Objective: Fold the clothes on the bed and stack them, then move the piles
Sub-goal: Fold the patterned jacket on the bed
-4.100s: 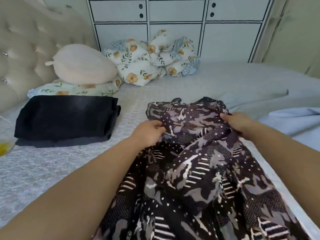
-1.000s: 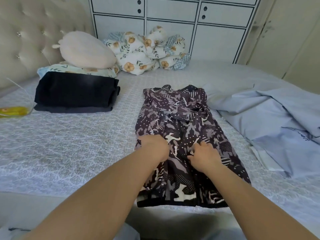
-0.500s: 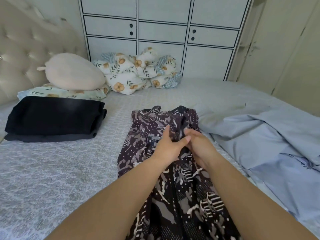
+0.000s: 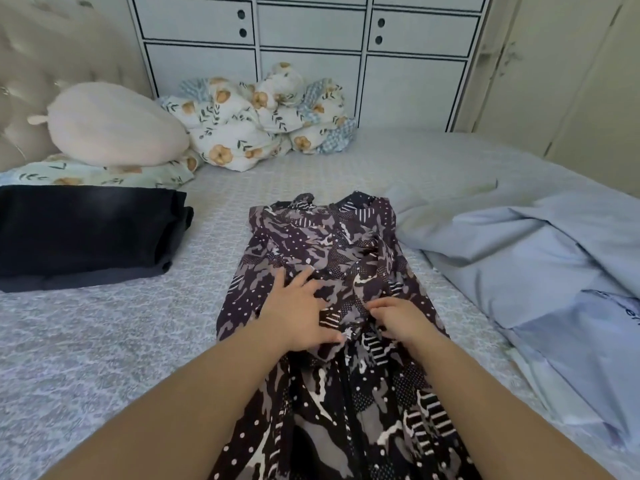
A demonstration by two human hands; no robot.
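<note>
A dark patterned dress point(image 4: 322, 251) in brown, grey and white lies lengthwise on the bed point(image 4: 104, 341), its neckline away from me. My left hand point(image 4: 298, 313) lies flat on its middle with the fingers spread. My right hand point(image 4: 398, 318) rests beside it on the fabric, its fingers curled down into a fold of the cloth. A folded black pile point(image 4: 83, 233) sits on the bed to the left. A crumpled light blue garment point(image 4: 540, 268) lies to the right of the dress.
A cream round cushion point(image 4: 110, 124) lies on a floral pillow point(image 4: 93, 173) by the tufted headboard point(image 4: 52, 64). A bundled floral blanket point(image 4: 256, 116) sits at the bed's far side, against white cabinet drawers point(image 4: 311, 46).
Half a second ago both hands met higher on the dress. Now they have slid down toward me; the left hand has spread flat and the right has dropped lower onto the fabric.
</note>
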